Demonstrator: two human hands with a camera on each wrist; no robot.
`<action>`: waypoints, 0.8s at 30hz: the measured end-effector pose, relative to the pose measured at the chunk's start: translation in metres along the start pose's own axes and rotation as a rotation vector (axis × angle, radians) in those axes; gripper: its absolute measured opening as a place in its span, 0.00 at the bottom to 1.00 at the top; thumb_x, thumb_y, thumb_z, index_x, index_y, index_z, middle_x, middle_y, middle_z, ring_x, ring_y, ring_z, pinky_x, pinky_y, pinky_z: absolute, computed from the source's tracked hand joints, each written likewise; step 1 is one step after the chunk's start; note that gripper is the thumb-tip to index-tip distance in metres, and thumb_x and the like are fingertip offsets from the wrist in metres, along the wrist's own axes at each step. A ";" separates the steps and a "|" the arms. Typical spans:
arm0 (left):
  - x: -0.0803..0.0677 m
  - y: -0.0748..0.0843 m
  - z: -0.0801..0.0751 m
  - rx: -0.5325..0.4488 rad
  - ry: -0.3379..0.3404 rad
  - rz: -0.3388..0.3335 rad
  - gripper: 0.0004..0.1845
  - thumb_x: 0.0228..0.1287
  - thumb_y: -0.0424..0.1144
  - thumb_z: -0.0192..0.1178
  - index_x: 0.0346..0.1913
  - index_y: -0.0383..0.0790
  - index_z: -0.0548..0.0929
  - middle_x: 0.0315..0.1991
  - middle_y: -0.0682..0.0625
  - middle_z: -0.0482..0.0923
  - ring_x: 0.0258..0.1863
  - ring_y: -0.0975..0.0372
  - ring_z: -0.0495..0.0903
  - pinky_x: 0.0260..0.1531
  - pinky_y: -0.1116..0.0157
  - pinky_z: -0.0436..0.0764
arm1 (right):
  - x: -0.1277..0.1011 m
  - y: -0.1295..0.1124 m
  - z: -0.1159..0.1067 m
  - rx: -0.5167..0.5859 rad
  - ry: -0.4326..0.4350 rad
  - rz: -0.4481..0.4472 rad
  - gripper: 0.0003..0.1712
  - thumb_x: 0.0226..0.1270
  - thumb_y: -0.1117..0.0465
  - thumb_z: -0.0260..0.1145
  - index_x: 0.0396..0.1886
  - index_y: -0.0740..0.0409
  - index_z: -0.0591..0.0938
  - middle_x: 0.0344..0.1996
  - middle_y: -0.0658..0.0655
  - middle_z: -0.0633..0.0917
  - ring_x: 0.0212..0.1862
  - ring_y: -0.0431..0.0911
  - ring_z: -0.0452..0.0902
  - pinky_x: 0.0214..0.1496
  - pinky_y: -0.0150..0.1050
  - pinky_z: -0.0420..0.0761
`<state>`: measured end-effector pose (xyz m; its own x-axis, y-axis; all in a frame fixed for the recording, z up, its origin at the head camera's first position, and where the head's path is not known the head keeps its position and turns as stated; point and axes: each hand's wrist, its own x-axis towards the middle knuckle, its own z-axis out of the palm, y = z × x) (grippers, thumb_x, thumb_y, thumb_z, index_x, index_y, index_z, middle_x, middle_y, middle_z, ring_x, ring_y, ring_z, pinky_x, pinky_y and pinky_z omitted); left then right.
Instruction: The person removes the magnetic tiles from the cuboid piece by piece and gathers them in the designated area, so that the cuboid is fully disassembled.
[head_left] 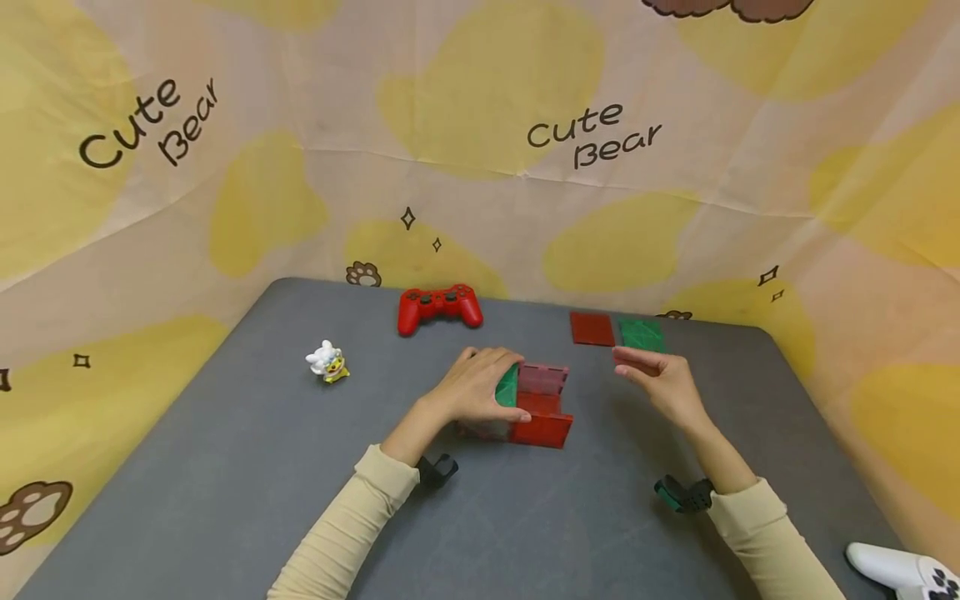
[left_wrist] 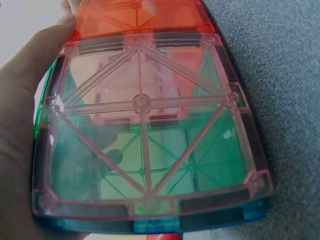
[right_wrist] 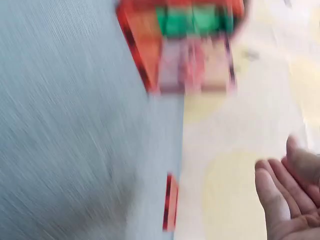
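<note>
My left hand (head_left: 476, 385) grips a small structure of translucent magnetic tiles, thumb at the front and fingers over the far side. A green tile (head_left: 507, 387) shows beside its palm. Right of it, the structure has a red front tile (head_left: 542, 431) and a pink rear tile (head_left: 543, 379), with no tile over them. In the left wrist view, a clear pink tile (left_wrist: 195, 75) fills the near face, with green ones behind it. My right hand (head_left: 663, 387) hovers right of the structure with straight fingers, holding nothing, near a loose green tile (head_left: 642, 335).
A flat red tile (head_left: 592, 329) lies beside the loose green one at the table's back. A red game controller (head_left: 440, 308) is at the back, a small white-and-yellow figurine (head_left: 327, 362) to the left. A white object (head_left: 888, 567) sits at the lower right. Printed cloth hangs behind.
</note>
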<state>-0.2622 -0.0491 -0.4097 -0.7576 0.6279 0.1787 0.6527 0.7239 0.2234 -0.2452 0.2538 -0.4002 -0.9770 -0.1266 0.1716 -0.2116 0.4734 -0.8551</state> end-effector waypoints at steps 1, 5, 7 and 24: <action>0.000 0.000 0.000 0.000 0.000 -0.002 0.45 0.44 0.71 0.57 0.63 0.47 0.68 0.60 0.51 0.70 0.60 0.58 0.68 0.56 0.52 0.63 | -0.006 -0.002 0.005 0.016 -0.036 -0.013 0.24 0.60 0.58 0.64 0.55 0.63 0.77 0.50 0.66 0.80 0.41 0.23 0.78 0.42 0.22 0.76; -0.001 0.000 0.000 -0.009 -0.002 -0.006 0.45 0.44 0.71 0.57 0.63 0.47 0.68 0.60 0.51 0.70 0.59 0.58 0.68 0.56 0.52 0.63 | -0.025 -0.008 0.023 0.078 -0.182 -0.030 0.25 0.57 0.58 0.67 0.54 0.63 0.78 0.51 0.64 0.80 0.45 0.30 0.79 0.43 0.25 0.78; -0.001 0.000 0.001 -0.018 -0.003 -0.011 0.45 0.44 0.71 0.57 0.63 0.46 0.68 0.60 0.51 0.70 0.59 0.58 0.68 0.56 0.52 0.63 | -0.031 -0.008 0.033 0.112 -0.241 -0.041 0.26 0.55 0.59 0.68 0.55 0.64 0.77 0.52 0.64 0.80 0.47 0.34 0.80 0.44 0.27 0.78; 0.000 0.001 -0.002 -0.026 -0.011 0.000 0.45 0.45 0.70 0.59 0.63 0.47 0.68 0.60 0.51 0.70 0.59 0.58 0.68 0.55 0.53 0.63 | -0.045 0.007 0.077 0.034 -0.266 -0.094 0.13 0.58 0.63 0.65 0.41 0.66 0.83 0.36 0.63 0.85 0.31 0.36 0.77 0.35 0.29 0.78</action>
<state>-0.2615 -0.0487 -0.4080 -0.7575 0.6309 0.1679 0.6518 0.7165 0.2486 -0.2008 0.1956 -0.4513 -0.9105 -0.3955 0.1204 -0.2957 0.4195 -0.8583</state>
